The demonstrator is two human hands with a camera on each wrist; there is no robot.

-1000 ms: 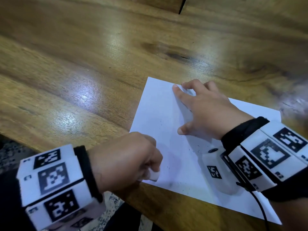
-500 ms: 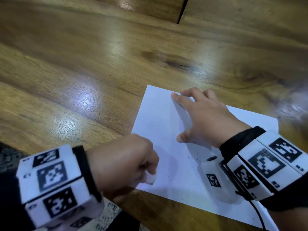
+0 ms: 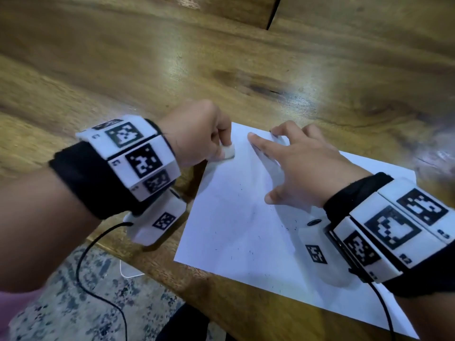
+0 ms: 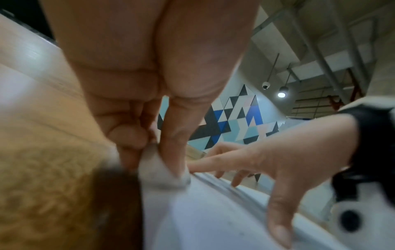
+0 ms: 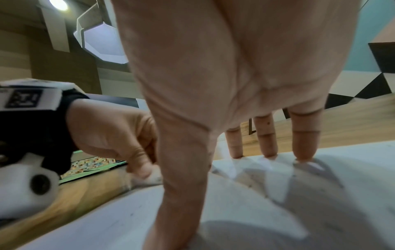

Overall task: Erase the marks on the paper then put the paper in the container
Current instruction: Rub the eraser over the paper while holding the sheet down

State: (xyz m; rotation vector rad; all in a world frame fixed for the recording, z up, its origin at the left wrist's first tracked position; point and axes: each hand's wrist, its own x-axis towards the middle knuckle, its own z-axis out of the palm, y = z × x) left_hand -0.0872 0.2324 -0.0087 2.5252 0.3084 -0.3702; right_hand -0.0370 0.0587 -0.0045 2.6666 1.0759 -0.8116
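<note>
Wooden table (image 3: pixel 123 70) stretches bare beyond my hands. My left hand (image 3: pixel 199 134) pinches a small white eraser (image 3: pixel 228 152), pressing it on the paper (image 3: pixel 236 217) near its far left corner, close to the left edge. My right hand (image 3: pixel 307 168) lies spread, fingertips (image 5: pixel 302 154) flat on the sheet's far edge, pinning it. Dark crumbs speckle the near part. Patterned floor (image 3: pixel 73 303) shows past the table's near edge.

Head view looking down, wrist views close and low, sharing paper (image 3: pixel 246 217).
</note>
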